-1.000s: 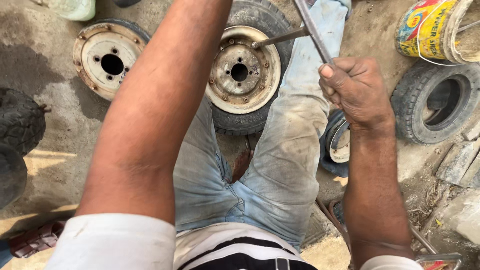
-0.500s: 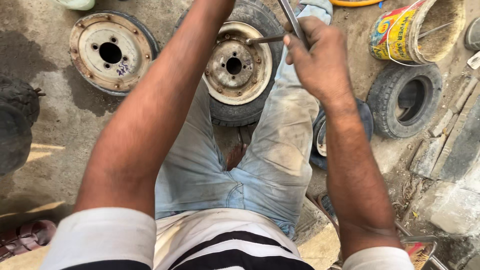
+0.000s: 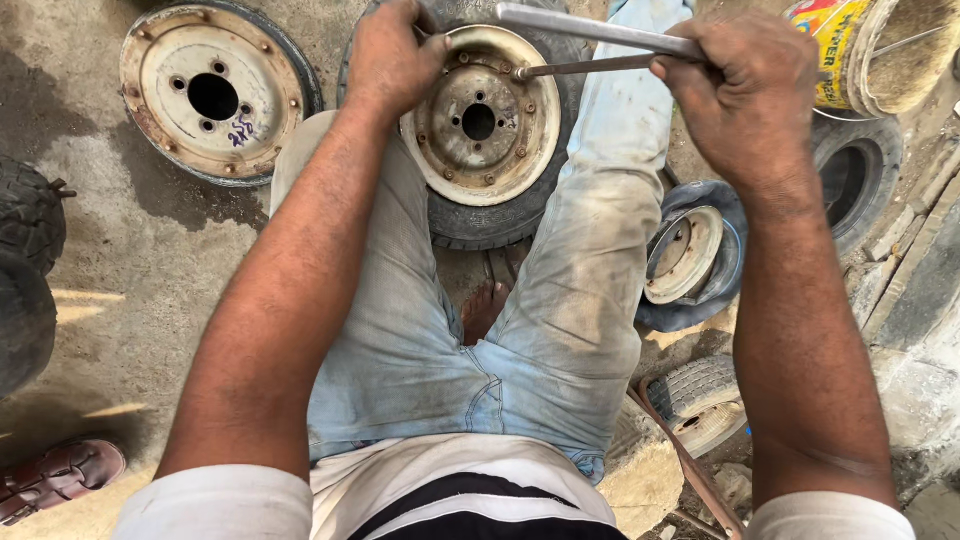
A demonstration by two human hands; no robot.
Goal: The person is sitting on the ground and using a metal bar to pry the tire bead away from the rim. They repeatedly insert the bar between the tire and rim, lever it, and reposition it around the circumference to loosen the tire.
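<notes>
Prying stage, I'd say: left hand (image 3: 390,55) clamps the wheel rim (image 3: 480,115); right hand (image 3: 745,90) grips the tyre iron (image 3: 590,30) above it, needing leverage next.

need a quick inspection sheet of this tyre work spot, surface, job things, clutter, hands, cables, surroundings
surface: dusty concrete ground, stained, in patchy sun.
job's things: small wheel with rusty cream rim, tyre on, lying between the person's knees; flat metal bar and thinner rod reach across to the rim edge.
clutter: bare rim at left, tyre at right, blue-edged rim by the right leg, dark tyres at far left.
hands: left hand grips the rim's top edge; right hand is closed round the bar.
cables: nothing seen.
surroundings: painted bucket top right, brown sandal bottom left.
</notes>
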